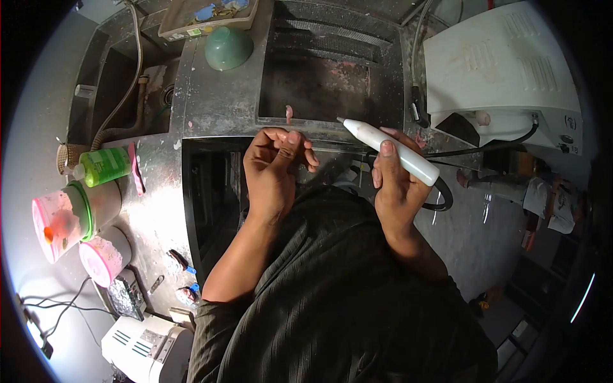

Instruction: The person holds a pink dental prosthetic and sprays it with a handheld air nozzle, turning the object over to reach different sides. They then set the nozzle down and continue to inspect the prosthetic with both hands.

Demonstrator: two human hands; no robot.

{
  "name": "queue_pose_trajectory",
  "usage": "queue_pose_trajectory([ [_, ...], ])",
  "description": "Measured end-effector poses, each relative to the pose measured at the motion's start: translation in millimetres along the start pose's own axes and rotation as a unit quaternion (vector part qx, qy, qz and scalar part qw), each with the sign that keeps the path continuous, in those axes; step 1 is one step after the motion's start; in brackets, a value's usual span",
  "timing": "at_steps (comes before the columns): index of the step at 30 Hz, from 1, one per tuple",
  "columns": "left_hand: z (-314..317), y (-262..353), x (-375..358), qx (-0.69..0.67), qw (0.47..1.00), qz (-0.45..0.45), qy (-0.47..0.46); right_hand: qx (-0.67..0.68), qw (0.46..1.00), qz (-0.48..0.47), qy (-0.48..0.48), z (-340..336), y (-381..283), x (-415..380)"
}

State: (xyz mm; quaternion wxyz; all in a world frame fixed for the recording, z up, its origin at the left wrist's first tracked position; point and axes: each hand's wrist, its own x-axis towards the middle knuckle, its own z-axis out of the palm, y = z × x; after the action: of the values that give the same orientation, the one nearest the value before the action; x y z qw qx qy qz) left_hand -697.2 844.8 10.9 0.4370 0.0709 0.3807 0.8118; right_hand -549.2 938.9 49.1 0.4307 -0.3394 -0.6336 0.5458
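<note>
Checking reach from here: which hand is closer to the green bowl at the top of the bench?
Left. The left hand lies just below and slightly right of the green bowl; the right hand, holding the white handpiece, is well off to the bowl's right.

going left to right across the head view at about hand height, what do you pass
green squeeze bottle → left hand with fingers curled → white pen-like handpiece, held in the right hand → black cable → white machine housing
</note>
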Motion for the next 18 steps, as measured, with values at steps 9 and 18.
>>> queue_pose_trajectory([
  [9,-62.2,27.7,30.2,0.07,0.967,0.061,0.239,-0.026,0.997,0.023,0.062,-16.6,-2.9,3.9],
  [18,-65.2,18.8,58.9,0.176,0.969,0.072,0.157,-0.054,0.97,0.162,0.173,-84.3,22.6,-12.4],
])
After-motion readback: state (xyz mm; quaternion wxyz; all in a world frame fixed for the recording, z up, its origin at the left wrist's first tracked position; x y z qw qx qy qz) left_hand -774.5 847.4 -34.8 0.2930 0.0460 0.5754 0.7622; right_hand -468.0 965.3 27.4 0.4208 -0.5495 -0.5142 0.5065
